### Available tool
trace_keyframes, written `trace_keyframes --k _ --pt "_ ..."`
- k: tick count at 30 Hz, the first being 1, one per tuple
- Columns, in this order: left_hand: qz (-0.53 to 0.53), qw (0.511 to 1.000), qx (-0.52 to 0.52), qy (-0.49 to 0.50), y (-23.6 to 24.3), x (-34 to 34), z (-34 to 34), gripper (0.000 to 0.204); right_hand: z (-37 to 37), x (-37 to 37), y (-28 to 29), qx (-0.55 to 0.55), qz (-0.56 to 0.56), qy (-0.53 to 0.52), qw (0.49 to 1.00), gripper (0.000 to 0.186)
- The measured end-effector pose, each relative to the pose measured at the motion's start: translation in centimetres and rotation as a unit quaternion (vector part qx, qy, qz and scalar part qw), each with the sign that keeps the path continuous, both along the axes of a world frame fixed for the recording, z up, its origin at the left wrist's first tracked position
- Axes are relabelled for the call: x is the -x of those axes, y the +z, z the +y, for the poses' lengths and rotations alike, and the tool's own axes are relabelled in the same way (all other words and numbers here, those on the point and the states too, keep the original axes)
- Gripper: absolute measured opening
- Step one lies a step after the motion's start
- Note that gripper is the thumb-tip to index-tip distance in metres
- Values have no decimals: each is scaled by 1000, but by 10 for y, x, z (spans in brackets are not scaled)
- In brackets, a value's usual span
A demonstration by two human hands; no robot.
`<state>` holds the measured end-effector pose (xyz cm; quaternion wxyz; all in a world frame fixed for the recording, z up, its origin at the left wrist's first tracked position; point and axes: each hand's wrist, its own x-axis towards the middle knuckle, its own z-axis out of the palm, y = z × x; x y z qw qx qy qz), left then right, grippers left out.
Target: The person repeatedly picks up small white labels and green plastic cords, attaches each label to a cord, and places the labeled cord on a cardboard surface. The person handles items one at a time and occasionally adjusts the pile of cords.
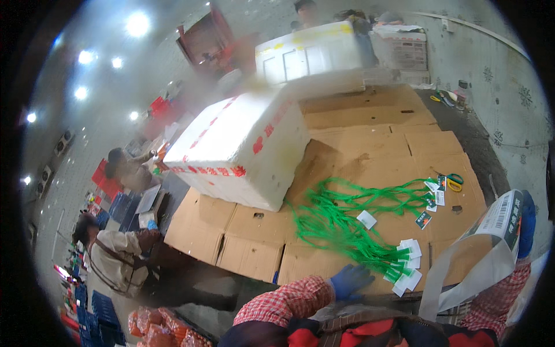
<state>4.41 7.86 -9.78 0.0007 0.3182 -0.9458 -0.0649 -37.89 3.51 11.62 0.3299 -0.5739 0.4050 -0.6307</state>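
My left hand (351, 281), in a blue glove, lies at the near edge of the cardboard-covered table with its fingers stretched out, holding nothing I can see. It is beside a bundle of green mesh bags (341, 231) with white tags (409, 266) at their near end. More tags, some dark green, lie at the far right end of the bundle. My right hand (527, 225), also blue-gloved, is raised at the right and closed around a strip of labels (502, 218). The strip shows a barcode and hangs in a white loop; part of it hides the table's right corner.
A large white foam box (248, 150) with red marks stands on the cardboard (370, 150) at left centre. Another foam box (309, 52) stands behind. Yellow-handled scissors (454, 182) lie near the tags. A person (115, 254) works at the left, near bags of orange produce (159, 327).
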Motion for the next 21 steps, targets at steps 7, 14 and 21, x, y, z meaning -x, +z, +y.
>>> trace_keyframes --k 7,14,21 --pt "15 1000 15 11 4 0 3 62 -17 -41 -13 -33 -32 73 996 25" --pt "37 998 37 18 -6 1 1 62 -33 -31 -45 -46 -7 169 985 30" --pt "94 994 48 16 -17 -4 1 63 -40 13 -73 -84 -29 80 993 38"
